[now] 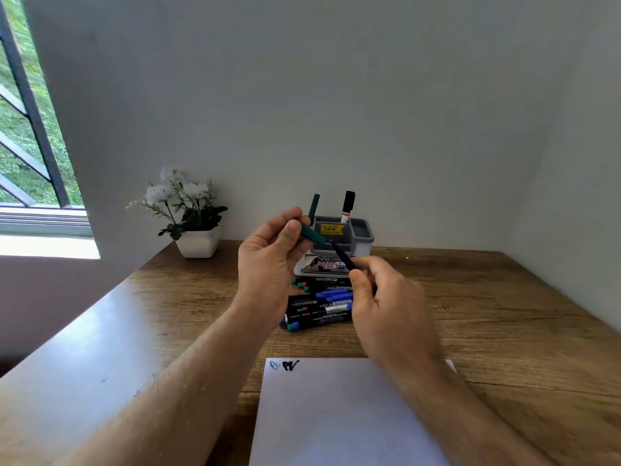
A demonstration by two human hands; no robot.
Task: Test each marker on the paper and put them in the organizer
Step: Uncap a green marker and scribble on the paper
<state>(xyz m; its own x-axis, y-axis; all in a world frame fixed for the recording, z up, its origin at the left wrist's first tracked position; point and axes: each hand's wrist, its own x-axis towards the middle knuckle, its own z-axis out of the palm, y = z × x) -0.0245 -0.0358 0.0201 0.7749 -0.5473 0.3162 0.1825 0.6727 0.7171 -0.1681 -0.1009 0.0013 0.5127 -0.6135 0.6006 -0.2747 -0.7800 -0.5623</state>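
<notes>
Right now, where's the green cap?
In the left hand, pinched at the fingertips, the green cap sits just left of the grey organizer, above the marker pile.

Daylight from window (30, 129); edges warped, soft.

Brown wooden desk (487, 314): visible grain, sheen at left edge. White paper sheet (336, 415): smooth, matt. Grey plastic organizer (361, 235): matt, glossy yellow sticker (332, 229). White square flowerpot (198, 243): smooth, glossy. Loose dark plastic markers (319, 307): satin.

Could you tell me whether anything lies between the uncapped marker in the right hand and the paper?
Nothing visible does: the marker in the right hand is above the pile of markers, and the paper lies bare nearer the person.
</notes>
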